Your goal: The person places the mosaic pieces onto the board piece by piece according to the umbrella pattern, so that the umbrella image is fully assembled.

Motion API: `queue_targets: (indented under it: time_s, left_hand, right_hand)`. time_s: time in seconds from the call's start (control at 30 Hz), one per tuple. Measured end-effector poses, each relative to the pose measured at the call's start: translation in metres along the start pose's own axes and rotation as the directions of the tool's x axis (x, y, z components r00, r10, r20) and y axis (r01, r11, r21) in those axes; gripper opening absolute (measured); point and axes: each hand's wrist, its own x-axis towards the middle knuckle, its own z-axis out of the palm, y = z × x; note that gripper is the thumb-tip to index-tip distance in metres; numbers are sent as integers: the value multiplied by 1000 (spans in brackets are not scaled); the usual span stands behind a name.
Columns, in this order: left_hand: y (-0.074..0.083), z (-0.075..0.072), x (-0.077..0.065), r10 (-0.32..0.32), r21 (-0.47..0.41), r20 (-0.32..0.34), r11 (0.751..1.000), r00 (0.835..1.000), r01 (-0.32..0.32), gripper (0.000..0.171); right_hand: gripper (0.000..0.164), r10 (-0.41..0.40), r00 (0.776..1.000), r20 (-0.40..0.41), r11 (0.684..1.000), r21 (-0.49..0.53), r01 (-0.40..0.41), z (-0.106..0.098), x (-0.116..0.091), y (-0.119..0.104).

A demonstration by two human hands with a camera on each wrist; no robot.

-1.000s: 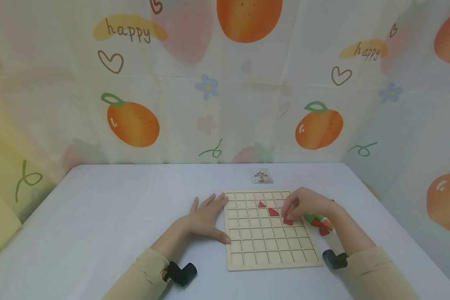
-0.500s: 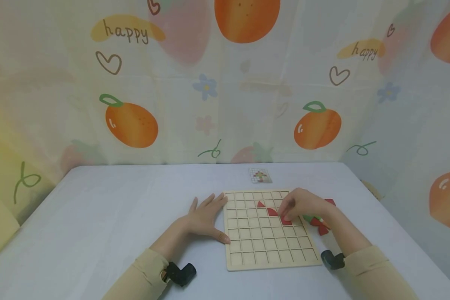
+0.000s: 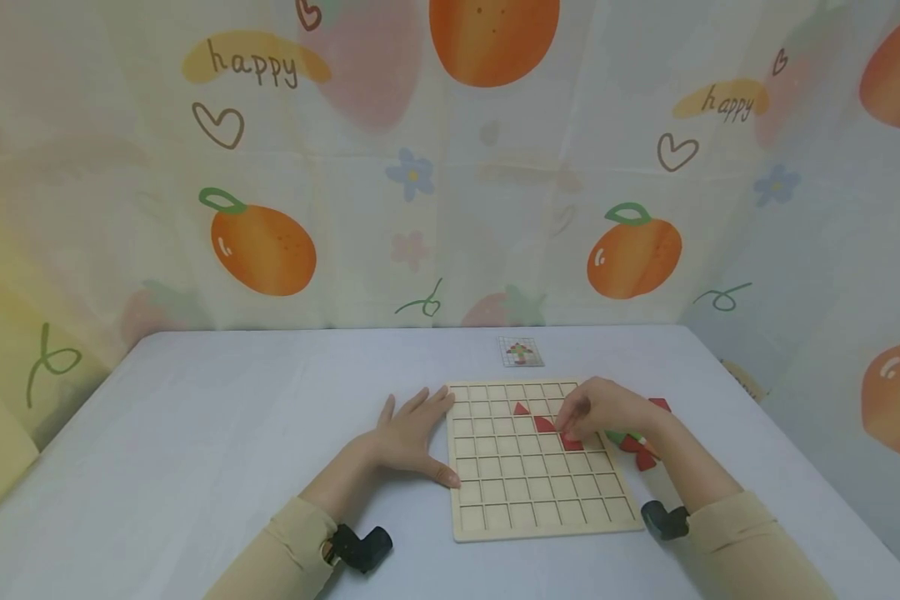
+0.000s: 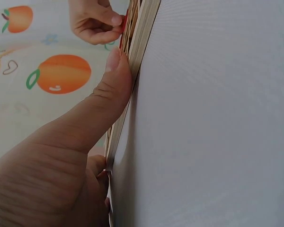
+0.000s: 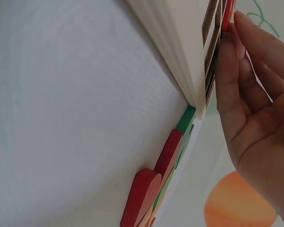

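Red piece (image 3: 573,446) now straighter, hands (image 3: 408,437) (image 3: 603,408) at gridded board (image 3: 495,492).

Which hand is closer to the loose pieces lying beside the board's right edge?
Right. The right hand is just beside the loose pieces, touching a red piece on the board; the left hand rests at the board's opposite edge.

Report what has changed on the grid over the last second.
The right hand has shifted slightly left with the red piece it pinches, which now lies squarer to its grid cell. The red block beyond the wrist shows more fully. No release is visible. Unchanged: left hand at the left edge of the board, red triangle, picture card.
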Motion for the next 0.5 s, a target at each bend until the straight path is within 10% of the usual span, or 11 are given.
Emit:
queue_targets:
  time_s: [0.5]
  left_hand:
    - [-3,1,2,-7,-5,0,1000,1000,7,123]
  right_hand:
    - [20,9,988,-155,1000,-12,-11,-21,-6,10]
